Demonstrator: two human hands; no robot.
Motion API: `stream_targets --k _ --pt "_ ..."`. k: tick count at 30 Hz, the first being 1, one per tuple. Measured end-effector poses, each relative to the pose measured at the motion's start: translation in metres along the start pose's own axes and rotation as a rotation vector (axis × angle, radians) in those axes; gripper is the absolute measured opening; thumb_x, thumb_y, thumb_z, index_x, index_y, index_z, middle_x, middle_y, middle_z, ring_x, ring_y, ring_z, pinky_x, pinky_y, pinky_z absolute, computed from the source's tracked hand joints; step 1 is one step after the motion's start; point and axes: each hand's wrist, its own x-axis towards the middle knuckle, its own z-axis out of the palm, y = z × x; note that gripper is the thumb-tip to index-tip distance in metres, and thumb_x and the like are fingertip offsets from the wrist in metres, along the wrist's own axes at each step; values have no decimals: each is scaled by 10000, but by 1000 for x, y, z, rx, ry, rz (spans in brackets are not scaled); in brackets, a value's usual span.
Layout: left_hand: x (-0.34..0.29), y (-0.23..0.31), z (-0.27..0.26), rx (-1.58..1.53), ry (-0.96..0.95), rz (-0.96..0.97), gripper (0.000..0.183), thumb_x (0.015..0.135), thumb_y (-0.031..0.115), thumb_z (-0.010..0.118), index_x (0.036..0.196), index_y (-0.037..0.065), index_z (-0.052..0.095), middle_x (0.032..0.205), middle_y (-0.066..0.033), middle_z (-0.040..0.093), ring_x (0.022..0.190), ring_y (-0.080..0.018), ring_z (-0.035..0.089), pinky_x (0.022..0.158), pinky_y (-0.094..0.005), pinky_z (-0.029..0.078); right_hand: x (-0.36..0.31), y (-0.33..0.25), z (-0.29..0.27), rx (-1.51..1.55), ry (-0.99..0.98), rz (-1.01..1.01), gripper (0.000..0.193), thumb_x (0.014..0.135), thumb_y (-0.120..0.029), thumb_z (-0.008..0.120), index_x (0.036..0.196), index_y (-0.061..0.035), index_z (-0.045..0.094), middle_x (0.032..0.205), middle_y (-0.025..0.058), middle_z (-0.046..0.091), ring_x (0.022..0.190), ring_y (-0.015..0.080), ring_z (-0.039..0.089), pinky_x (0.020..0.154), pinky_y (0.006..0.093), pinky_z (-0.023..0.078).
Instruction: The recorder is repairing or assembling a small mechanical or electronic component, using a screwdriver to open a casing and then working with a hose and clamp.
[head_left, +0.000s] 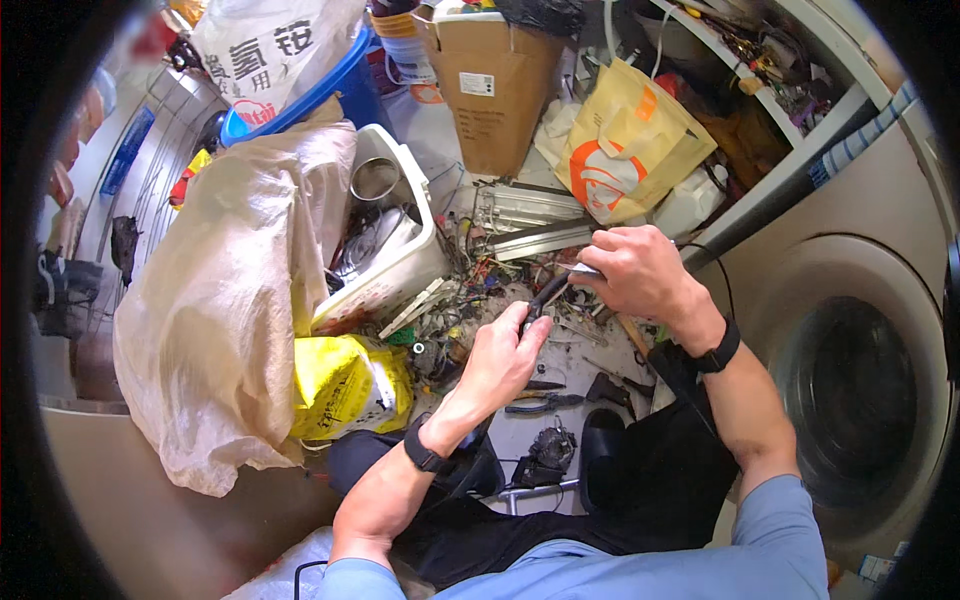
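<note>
My left hand [503, 358] is closed around a thick black cable-like piece [548, 291], which slants up and to the right from the fist. Just beyond its upper end, my right hand [640, 274] grips a small tool with a flat, silvery, blade-like tip [584, 268]. Its handle is hidden in the fist, so its exact kind does not show. The tip is close to the black piece; whether they touch I cannot tell. Below the hands, pliers [545, 402] with dark handles lie on the floor among scraps, near a dark motor-like lump [548, 455].
A white bin [425, 255] with metal parts stands left, beside a large beige sack [225, 310] and a yellow bag [352, 388]. A cardboard box [495, 105] and a yellow shopping bag [635, 140] stand ahead. A front-loading washing machine [800, 260] is close on the right.
</note>
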Motion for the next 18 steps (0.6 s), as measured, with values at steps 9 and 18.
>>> stream_targets --k 9,18 --pt "-17 8 5 -134 -162 5 274 1040 269 640 1006 4 576 702 -142 514 631 -214 477 611 -402 431 -11 28 1 577 -114 21 171 846 -162 835 909 -30 745 790 134 680 689 349 648 613 419 493" --pt "-20 23 -10 -192 201 341 140 1045 147 658 1110 28 622 742 -96 657 615 -136 593 584 -324 490 -20 -59 67 1824 -172 748 453 1009 -508 689 872 -76 684 691 0 583 615 113 536 568 299 439"
